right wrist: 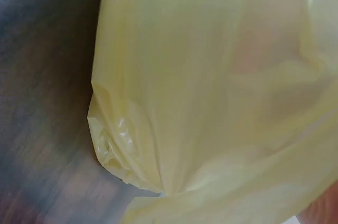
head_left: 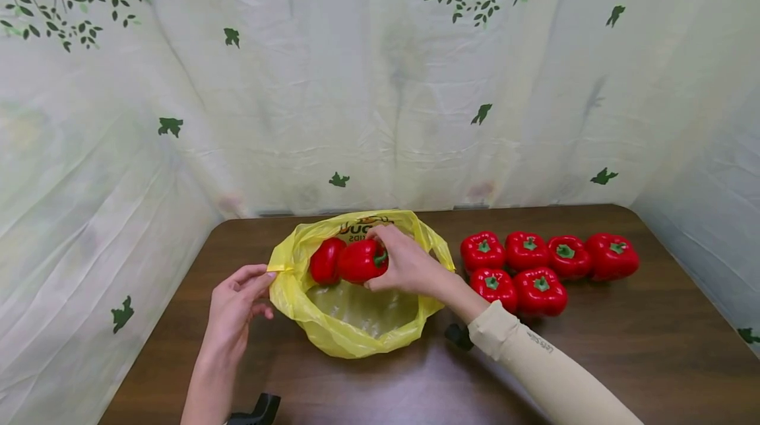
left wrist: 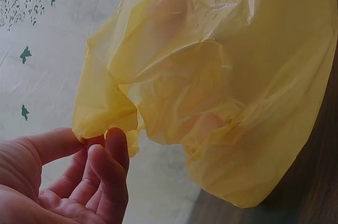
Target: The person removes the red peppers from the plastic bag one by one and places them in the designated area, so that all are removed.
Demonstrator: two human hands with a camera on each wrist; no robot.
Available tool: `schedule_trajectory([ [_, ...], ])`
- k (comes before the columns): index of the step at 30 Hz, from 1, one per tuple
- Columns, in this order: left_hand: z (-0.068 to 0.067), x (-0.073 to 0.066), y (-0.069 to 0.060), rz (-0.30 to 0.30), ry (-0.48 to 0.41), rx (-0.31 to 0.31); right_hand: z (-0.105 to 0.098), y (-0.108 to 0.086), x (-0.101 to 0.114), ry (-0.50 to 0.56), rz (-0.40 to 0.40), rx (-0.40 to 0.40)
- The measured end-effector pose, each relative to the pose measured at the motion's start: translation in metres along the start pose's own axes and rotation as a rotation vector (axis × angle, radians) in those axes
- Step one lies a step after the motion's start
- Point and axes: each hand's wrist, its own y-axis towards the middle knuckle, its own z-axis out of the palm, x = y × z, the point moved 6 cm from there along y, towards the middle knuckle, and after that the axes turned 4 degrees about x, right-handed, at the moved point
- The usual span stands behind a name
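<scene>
A yellow plastic bag stands on the table with its mouth spread wide. My left hand pinches the bag's left rim between thumb and fingers; the left wrist view shows this hand at the edge of the yellow bag. Inside the mouth, my right hand grips a red bell pepper with a green stem. Another red bell pepper lies in the bag, just left of the held one. In the right wrist view the yellow bag hides the hand and the pepper.
To the bag's right, several red bell peppers sit close together in two rows on the brown wooden table. A pale curtain with leaf prints hangs behind and along both sides of the table.
</scene>
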Motion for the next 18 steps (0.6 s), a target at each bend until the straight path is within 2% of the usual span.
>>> schedule_trajectory([
  [5,0.000,0.000,0.000,-0.002,-0.002,-0.003,-0.003,-0.007,0.005,-0.006,0.007,-0.024],
  [13,0.000,0.002,0.000,-0.015,-0.006,0.003,-0.015,-0.020,0.015,0.000,-0.004,-0.126],
  [18,0.001,0.001,0.000,-0.006,-0.010,0.007,-0.018,-0.027,0.019,0.043,0.018,-0.129],
])
